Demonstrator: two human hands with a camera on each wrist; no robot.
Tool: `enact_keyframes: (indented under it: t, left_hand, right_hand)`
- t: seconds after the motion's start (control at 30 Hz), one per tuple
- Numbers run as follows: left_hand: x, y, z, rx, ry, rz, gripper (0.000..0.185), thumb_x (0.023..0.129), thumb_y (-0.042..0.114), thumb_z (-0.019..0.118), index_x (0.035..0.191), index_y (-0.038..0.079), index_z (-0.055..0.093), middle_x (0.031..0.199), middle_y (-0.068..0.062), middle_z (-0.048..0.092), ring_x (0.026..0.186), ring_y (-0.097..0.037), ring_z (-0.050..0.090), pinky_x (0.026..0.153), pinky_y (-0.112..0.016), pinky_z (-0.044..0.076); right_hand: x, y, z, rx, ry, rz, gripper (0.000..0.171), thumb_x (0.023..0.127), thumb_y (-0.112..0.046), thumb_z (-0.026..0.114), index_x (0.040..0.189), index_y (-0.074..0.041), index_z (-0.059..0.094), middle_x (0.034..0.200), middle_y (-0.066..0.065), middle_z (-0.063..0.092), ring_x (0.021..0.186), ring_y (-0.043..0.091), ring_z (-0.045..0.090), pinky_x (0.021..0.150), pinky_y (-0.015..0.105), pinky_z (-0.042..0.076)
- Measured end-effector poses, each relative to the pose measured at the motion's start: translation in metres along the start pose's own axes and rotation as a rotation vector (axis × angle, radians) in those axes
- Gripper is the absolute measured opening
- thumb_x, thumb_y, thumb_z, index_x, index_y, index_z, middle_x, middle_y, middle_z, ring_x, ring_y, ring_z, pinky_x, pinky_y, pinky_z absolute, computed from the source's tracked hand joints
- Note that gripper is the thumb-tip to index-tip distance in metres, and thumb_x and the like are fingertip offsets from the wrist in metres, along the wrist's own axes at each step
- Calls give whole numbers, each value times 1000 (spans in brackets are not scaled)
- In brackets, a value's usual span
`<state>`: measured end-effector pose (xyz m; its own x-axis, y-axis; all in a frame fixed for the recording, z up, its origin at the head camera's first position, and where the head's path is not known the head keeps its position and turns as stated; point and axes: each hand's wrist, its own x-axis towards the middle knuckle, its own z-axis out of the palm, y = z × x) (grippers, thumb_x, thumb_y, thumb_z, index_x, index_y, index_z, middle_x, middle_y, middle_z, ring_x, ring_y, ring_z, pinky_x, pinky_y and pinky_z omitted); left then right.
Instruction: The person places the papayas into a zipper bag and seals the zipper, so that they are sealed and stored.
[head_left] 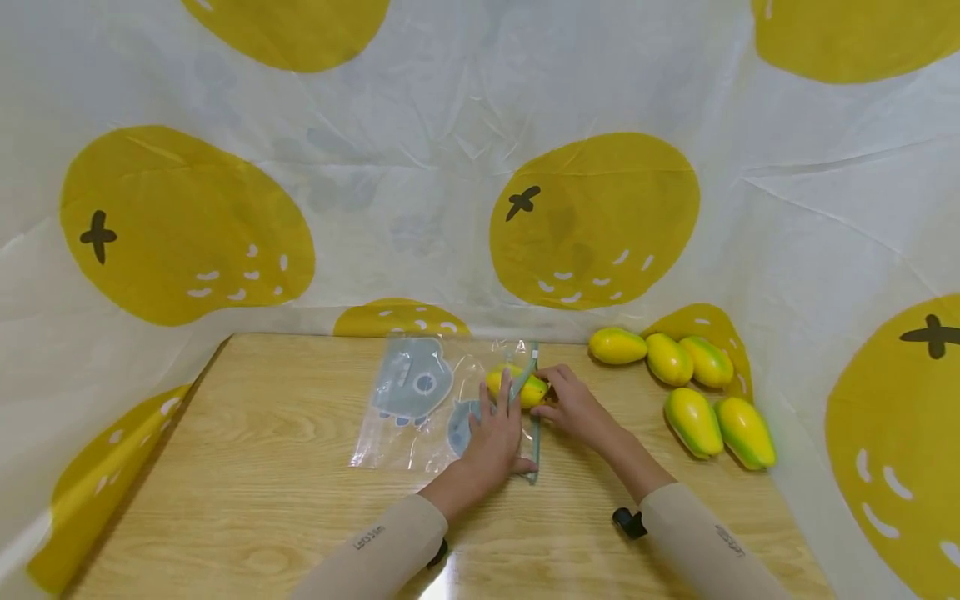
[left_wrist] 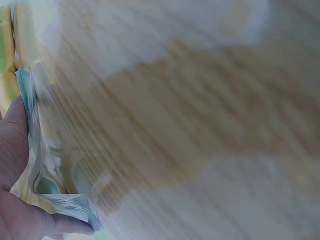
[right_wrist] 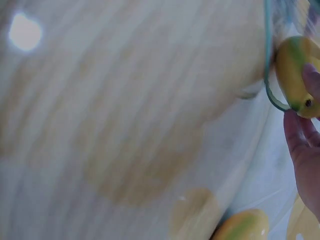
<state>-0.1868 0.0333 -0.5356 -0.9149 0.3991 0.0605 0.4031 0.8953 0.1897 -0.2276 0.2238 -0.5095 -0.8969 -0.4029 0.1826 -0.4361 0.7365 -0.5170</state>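
Mango [head_left: 517, 387]: half inside the bag's mouth, long axis running left-right across the bench [head_left: 262, 467], stem end toward my right hand.
Right hand [head_left: 573, 406]: pinching the mango's right tip, directly right of the opening.
Left hand [head_left: 495, 437]: fingers on the zip bag [head_left: 420, 400], holding its rim [left_wrist: 30, 150] up.
Spare: 5 more mangoes [head_left: 690, 392] lying well right.

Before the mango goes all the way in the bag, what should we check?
1. Bag mouth held open by left hand: ok.
2. Right hand grips mango: ok.
3. Mango at the mouth: ok, partly in.
4. Bag flat on table: ok.
5. Five other mangoes clear of the hands: ok.
6. Room left in the bag: cannot tell.
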Motion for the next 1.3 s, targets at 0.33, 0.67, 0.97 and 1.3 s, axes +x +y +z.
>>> enact_keyframes:
  t: [0.33, 0.67, 0.97, 1.3]
  left_hand:
    - [0, -2, 3, 18, 27, 28, 131, 64, 71, 84, 162, 3, 28, 174, -19, -2, 152, -58, 19, 93, -67, 54]
    - [0, -3, 4, 38, 55, 46, 132, 62, 72, 84, 161, 3, 30, 174, -19, -3, 151, -59, 18, 91, -66, 55]
    - [0, -5, 3, 78, 47, 57, 129, 64, 75, 81, 159, 3, 33, 173, -21, -2, 151, -59, 19, 90, -65, 56]
    - [2, -2, 1, 40, 6, 33, 126, 64, 72, 83, 159, 4, 36, 174, -19, -1, 152, -58, 18, 91, -67, 55]
  right_hand:
    - [-1, 2, 1, 59, 66, -87, 45, 88, 1, 78, 125, 8, 55, 118, 24, 57, 99, 36, 67, 87, 46, 60]
    - [13, -2, 5, 63, 98, 30, 40, 88, 0, 79, 121, 6, 57, 114, 19, 60, 98, 28, 66, 86, 39, 60]
    - [18, 1, 10, 90, 128, 29, 39, 88, -1, 79, 120, 6, 58, 114, 19, 62, 99, 30, 68, 86, 37, 60]
    - [17, -2, 11, 114, 150, 49, 36, 88, 0, 79, 118, 6, 60, 112, 20, 65, 98, 29, 72, 84, 33, 62]
